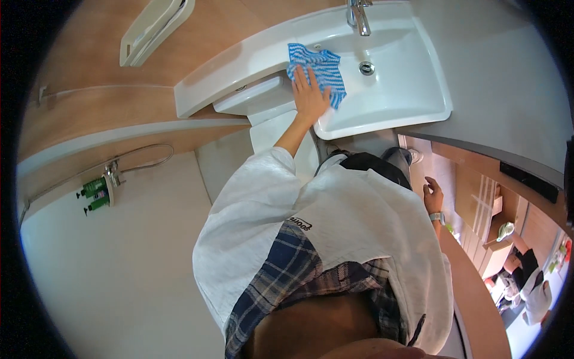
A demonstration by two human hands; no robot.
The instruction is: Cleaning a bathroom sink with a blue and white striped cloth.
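Stretched out flat, the fingers of my left hand (310, 100) press on a blue-and-white striped cloth (323, 67). The cloth lies over the left rim of the white washbasin (397, 90), partly down into the bowl. My palm and thumb rest along its near side, and the thumb is a little smeared. Down by my right side hangs my right hand (433, 196), a watch (437, 216) on its wrist. Its fingers are loosely bent and apart, with nothing seen in them.
A chrome faucet (360, 19) stands at the basin's back, above the drain (366, 68). Left of the basin are the toilet (266, 99) and a white shelf (197, 99). Green pump bottles (94, 194) sit by the shower fitting. At far right, another person (532, 287) shows beyond the doorway.
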